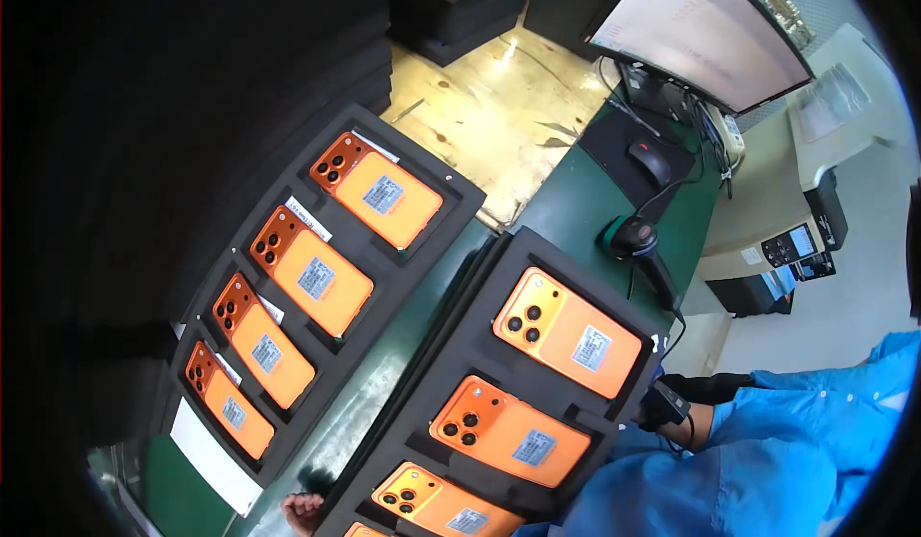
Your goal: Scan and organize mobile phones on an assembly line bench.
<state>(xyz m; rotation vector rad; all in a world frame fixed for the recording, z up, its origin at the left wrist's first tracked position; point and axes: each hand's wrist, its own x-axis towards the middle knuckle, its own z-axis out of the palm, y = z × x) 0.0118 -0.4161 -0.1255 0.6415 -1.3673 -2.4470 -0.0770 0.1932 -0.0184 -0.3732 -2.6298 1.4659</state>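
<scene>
A black foam tray (499,249) tilts in front of me, with other dark layers showing under its left edge. Orange phones lie face down in its slots: a top phone (568,333), a middle phone (510,431) and a lower phone (444,501), with one more cut off by the picture's edge. My left hand (302,513) curls its fingers against the tray's lower left side. At the opposite edge is my right hand (655,400), mostly hidden behind the tray and a black wrist device (665,404); its fingers do not show.
Left of my tray lies a second black tray (360,119) with several orange phones. A dark foam stack (456,23) stands at the back. To the right are a barcode scanner (633,238), a mouse (649,163), a monitor (705,33) and a beige label printer (758,239).
</scene>
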